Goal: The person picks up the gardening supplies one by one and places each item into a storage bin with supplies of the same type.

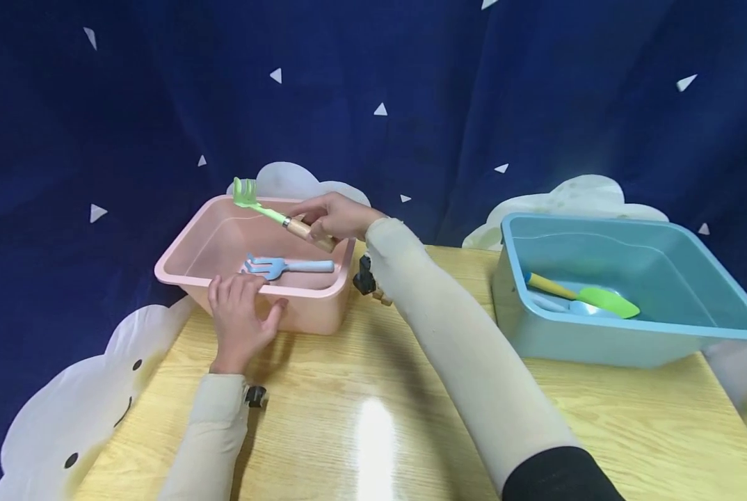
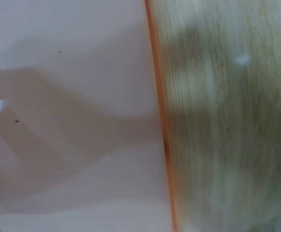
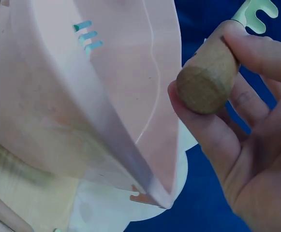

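My right hand holds a green hand rake by its wooden handle, above the pink bin. In the right wrist view, thumb and fingers pinch the handle near its butt end, with the green tines pointing away. At the bin's near side my left hand grips the rim, fingers over the edge and thumb against the outer wall. A light blue hand rake lies inside the pink bin. The left wrist view has only the bin's pink wall and the wood tabletop, no fingers.
On the right stands a blue bin containing a green trowel with a yellow handle and a light blue scoop-like tool. Wooden handle-like pieces lie on the table beside the pink bin. A dark blue curtain hangs behind.
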Motion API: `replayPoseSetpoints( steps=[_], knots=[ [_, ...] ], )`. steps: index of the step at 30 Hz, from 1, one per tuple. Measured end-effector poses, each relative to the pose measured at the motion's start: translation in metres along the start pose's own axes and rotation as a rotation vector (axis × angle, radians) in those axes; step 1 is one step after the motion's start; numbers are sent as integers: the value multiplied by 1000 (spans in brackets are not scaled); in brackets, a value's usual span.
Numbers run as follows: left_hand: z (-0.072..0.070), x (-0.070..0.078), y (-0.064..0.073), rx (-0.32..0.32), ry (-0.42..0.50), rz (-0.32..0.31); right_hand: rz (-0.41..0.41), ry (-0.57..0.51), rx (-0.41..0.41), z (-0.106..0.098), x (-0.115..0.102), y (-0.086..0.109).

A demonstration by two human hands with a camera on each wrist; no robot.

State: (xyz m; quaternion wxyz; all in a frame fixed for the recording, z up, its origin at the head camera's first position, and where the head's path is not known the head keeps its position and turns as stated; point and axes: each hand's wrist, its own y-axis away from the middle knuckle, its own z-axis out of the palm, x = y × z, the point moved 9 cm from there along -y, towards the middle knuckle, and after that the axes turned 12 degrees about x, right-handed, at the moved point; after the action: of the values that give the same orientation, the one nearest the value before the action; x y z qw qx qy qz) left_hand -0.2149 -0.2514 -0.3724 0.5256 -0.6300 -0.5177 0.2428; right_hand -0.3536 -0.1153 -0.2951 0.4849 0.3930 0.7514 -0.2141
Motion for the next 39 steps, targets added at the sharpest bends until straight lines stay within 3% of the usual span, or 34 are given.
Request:
replayPoseSetpoints(
  steps=[7, 15, 24, 31, 39],
  knots=[
    [-6, -2, 1, 7, -2, -2, -11, 4, 27, 5, 6, -5],
    [-9, -5, 3, -3, 10, -28, -27, -25, -2, 13, 1, -8],
    [-11, -2, 2, 28, 1, 0, -86, 18, 15, 14, -5, -15],
    [-11, 3, 2, 24, 13, -16, -228, 212, 219, -6, -11, -19],
    [-9, 2, -2, 18, 11, -2, -174, 349, 449, -56, 5, -2]
  ],
)
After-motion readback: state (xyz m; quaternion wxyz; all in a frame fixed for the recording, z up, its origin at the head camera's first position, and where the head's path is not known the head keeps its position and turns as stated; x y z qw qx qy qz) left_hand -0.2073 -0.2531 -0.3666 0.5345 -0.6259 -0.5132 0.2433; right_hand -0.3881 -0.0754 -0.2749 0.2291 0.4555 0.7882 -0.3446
